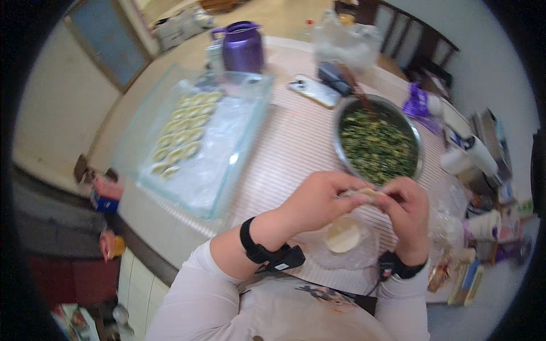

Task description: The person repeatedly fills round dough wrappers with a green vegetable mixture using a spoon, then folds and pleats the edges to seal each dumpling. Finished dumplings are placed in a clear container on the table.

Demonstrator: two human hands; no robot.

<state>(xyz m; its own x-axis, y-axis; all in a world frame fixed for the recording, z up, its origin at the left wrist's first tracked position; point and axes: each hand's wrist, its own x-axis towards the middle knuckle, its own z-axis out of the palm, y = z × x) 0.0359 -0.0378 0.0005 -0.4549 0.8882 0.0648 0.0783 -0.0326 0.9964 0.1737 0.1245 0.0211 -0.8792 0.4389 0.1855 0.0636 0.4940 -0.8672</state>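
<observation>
Both my hands meet in front of me, just below a steel bowl of chopped green and yellow filling. Between their fingertips they pinch a small folded dumpling; my left hand holds its left end and my right hand its right end. Under the hands, a stack of round dough wrappers lies on clear plastic. To the left, rows of shaped dumplings rest on a whitish sheet inside a glass-walled tray. A brown utensil handle leans out of the bowl.
A purple thermos jug stands behind the tray. A phone, a dark case and a white plastic bag lie beyond the bowl. Paper rolls, a purple package and assorted packets crowd the right side.
</observation>
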